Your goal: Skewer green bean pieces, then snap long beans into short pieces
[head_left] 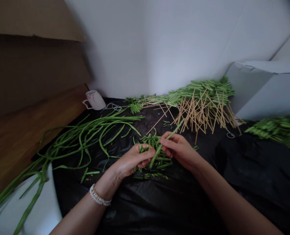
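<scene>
In my right hand (176, 147) a length of long green bean (170, 135) is pinched, slanting from upper right down toward my left hand. My left hand (140, 158) is closed around several short cut bean pieces (142, 149), and its thumb tip is close to the lower part of the long piece. Below and behind both hands lies a loose heap of cut bean pieces (163, 163) on black plastic sheeting (140, 202). Left of them, uncut long beans (86, 137) spread in a tangle, some trailing over a white surface (37, 209) at the lower left.
Bean pieces threaded on wooden skewers (201, 104) are piled at the back right, sticks pointing toward me. More green bean pieces (282, 130) lie at the far right, by a white box (269, 85). A white mug (95, 100) stands at back left, beneath a cardboard box (37, 65).
</scene>
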A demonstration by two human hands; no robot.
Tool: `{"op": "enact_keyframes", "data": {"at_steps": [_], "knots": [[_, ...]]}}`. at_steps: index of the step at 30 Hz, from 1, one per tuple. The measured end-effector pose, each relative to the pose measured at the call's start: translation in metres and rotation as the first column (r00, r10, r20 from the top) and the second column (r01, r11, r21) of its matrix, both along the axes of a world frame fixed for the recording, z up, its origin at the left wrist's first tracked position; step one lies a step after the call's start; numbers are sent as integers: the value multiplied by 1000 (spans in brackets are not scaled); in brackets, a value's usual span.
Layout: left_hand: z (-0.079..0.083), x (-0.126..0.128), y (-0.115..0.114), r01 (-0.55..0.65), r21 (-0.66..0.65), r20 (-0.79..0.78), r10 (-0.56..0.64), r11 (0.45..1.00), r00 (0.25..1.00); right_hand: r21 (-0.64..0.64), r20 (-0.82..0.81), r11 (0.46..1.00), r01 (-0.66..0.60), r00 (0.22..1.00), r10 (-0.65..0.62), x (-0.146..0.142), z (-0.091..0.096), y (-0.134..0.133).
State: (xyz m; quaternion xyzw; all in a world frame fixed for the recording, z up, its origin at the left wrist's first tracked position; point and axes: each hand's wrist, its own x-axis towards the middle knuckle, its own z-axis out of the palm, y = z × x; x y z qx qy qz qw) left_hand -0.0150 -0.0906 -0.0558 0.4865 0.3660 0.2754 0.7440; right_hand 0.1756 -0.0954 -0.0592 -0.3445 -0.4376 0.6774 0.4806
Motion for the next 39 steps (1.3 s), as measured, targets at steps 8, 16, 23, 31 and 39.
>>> {"op": "enact_keyframes", "data": {"at_steps": [8,16,23,31,39], "knots": [[-2,0,1,-20,16,-26,20,1000,999,59,63,998,19,998,-22,-2,1,0],[-1,0,6,-248,-55,189,254,967,949,81,78,994,69,994,-75,-3,0,-2],[8,-17,18,-198,-357,582,383,913,717,57,109,998,26,993,-32,-7,0,-4],[0,-2,5,-122,-75,130,131,990,983,84,180,995,-61,983,45,-6,-1,-4],[4,-3,0,23,-10,-10,-23,1000,1000,45,48,994,102,993,-104,1,3,-1]]}}
